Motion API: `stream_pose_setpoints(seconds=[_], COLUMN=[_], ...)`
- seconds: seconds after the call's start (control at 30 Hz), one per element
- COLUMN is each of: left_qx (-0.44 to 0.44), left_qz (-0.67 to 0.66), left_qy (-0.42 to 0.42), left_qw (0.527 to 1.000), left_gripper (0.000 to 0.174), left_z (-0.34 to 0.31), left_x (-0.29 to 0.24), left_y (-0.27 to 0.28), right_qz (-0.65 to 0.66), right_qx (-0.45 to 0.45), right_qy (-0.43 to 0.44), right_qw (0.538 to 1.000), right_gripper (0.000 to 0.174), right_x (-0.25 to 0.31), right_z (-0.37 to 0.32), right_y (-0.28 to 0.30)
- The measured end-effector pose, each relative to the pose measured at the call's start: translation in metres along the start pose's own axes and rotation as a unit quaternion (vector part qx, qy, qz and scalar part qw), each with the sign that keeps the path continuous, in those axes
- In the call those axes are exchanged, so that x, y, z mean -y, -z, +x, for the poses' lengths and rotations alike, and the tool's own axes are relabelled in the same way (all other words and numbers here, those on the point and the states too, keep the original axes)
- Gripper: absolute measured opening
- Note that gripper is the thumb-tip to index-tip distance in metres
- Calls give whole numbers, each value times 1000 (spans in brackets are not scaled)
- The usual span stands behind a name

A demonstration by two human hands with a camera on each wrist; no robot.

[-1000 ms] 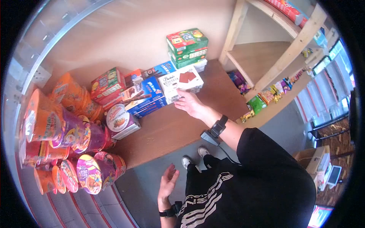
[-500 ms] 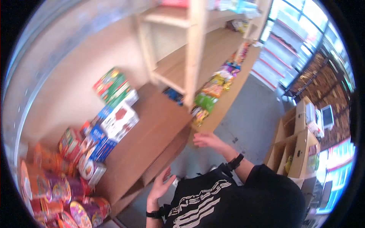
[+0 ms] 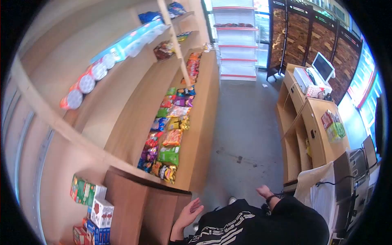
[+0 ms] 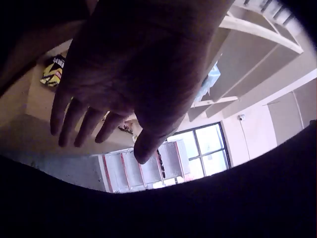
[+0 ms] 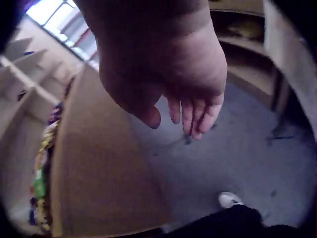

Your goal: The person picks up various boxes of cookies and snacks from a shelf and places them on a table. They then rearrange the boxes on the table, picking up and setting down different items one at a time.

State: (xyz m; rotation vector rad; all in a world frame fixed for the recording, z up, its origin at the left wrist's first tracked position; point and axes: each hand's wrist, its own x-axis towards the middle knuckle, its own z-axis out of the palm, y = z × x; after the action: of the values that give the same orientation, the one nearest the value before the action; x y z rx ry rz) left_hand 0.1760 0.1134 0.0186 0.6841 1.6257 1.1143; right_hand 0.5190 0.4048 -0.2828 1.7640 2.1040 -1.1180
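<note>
My left hand [image 3: 188, 214] hangs beside the end of the brown shelf unit [image 3: 126, 200], with nothing in it. In the left wrist view its fingers [image 4: 89, 124] are straight and slightly spread, the thumb apart. Over the grey floor [image 3: 232, 143], my right hand [image 3: 264, 191] hangs loosely at the body's other side. The right wrist view shows its fingers [image 5: 198, 114] relaxed and holding nothing. Nearest the left hand on the brown unit stand a white biscuit box [image 3: 101, 212], a blue box [image 3: 98, 233] and a green box [image 3: 83, 191].
Bagged snacks [image 3: 169, 155] line the long wooden shelf [image 3: 200, 151] on the left. Canisters [image 3: 85, 84] stand on the board above. To the right are a wooden counter [image 3: 322, 143] with a monitor [image 3: 323, 67]. A white rack [image 3: 237, 49] stands at the far end.
The right hand has come away from the white biscuit box and dropped to the side. The view has swung right, from the stacked boxes towards the aisle. The left hand stays low.
</note>
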Motion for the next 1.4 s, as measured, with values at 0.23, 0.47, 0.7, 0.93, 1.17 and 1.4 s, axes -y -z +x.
stream_pose_setpoints(seconds=[0.23, 0.47, 0.7, 0.93, 1.17, 1.4], left_qx=[49, 141, 207, 224, 148, 75], left_qz=[7, 96, 136, 109, 142, 95], left_qy=[19, 31, -37, -95, -108, -57], left_qw=[999, 985, 968, 964, 973, 991], left_gripper=[64, 64, 63, 62, 58, 59], left_z=[84, 180, 328, 458, 528, 573], left_x=[-31, -73, -120, -191, -248, -234], left_y=[-43, -69, -93, -95, -61, -40], right_qz=[85, 372, 437, 344, 378, 428], right_qx=[86, 76, -37, -37, -72, 48], right_qy=[-37, -196, -124, -263, -170, -197], right_qw=[992, 904, 890, 901, 907, 881], right_gripper=[12, 31, 26, 15, 25, 31], right_x=[-197, -91, -30, 28, 68, 6], right_z=[-38, -10, 43, 46, 135, 292], right_y=[-39, 7, 93, 202, 250, 241])
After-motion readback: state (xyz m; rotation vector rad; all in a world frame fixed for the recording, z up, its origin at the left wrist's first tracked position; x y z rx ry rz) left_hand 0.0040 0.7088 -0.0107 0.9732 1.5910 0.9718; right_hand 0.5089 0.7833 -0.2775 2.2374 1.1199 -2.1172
